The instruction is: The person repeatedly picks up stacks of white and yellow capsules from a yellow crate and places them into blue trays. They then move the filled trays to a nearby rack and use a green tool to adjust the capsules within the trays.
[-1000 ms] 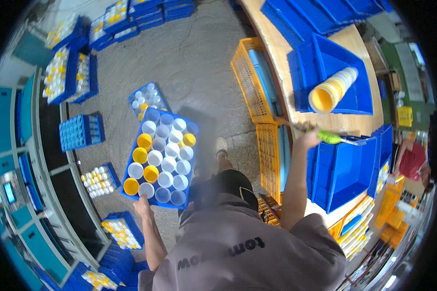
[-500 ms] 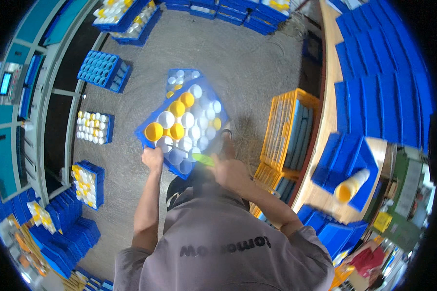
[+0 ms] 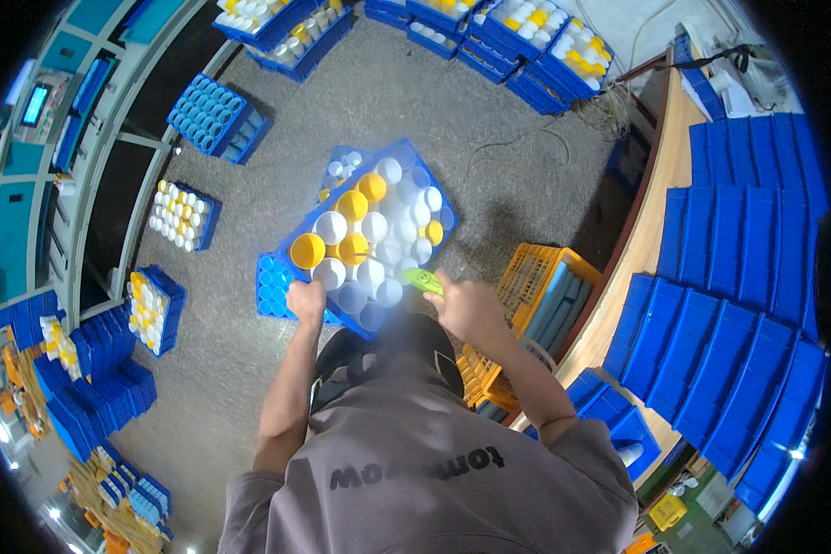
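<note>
In front of me, a blue plastic crate (image 3: 406,150) stands tilted, filled with open-ended white and yellow tubes (image 3: 331,227). My left hand (image 3: 307,300) is closed on its near-left rim. A lime-green tool (image 3: 422,280) is held in my right hand (image 3: 471,309), at the crate's near-right side. Its thin rod points left over the tubes; its exact kind is unclear. Partly hidden under the crate are a blue tray with round light-blue openings (image 3: 272,288) and, beyond, another crate of tubes (image 3: 342,164).
To the left on the floor stand crates of tubes (image 3: 183,217) and a light-blue-tube crate (image 3: 214,115), beside a teal-panelled machine (image 3: 14,222). Orange crates (image 3: 526,277) stand at right, by a wooden bench (image 3: 660,217) bearing blue trays (image 3: 757,222). More filled crates (image 3: 526,23) are stacked far off.
The view has shifted, and the crate appears slightly farther right. The light-blue-holed tray has come into sight at its left. My right hand with the green tool has moved slightly right and upward.
</note>
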A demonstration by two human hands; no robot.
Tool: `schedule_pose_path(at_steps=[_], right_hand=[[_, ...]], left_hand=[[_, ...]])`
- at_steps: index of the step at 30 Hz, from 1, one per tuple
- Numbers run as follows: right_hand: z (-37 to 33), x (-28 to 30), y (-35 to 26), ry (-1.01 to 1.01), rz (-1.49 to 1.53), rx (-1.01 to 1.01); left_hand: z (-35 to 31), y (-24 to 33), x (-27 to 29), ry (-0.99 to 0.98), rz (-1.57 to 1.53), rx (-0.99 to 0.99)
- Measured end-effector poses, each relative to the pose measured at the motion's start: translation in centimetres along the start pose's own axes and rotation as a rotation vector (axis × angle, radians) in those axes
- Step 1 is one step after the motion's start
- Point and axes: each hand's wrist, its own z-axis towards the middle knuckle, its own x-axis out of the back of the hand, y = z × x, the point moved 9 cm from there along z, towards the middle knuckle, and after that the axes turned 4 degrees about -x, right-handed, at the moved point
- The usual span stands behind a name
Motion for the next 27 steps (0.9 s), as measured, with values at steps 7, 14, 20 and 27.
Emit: schedule_pose_path(at_steps=[7,14,20,27], right_hand=[[3.0,2.6,4.4,0.025,-0.071,-0.01],[6.3,3.9,9.3,0.088,-0.085,-0.13],[8.2,6.4,12.4,0.056,-0.026,-0.361],[7.4,8.5,12.0,-0.041,-0.107,-0.407]], left_hand=[[-1.1,-0.6,0.2,0.019,0.017,0.077],[-0.7,-1.4,1.2,0.046,-0.089,0.077],[2.5,-1.5,3.2,0.031,-0.08,0.008],[2.3,-1.1,6.0,-0.014,-0.127,-0.083]])
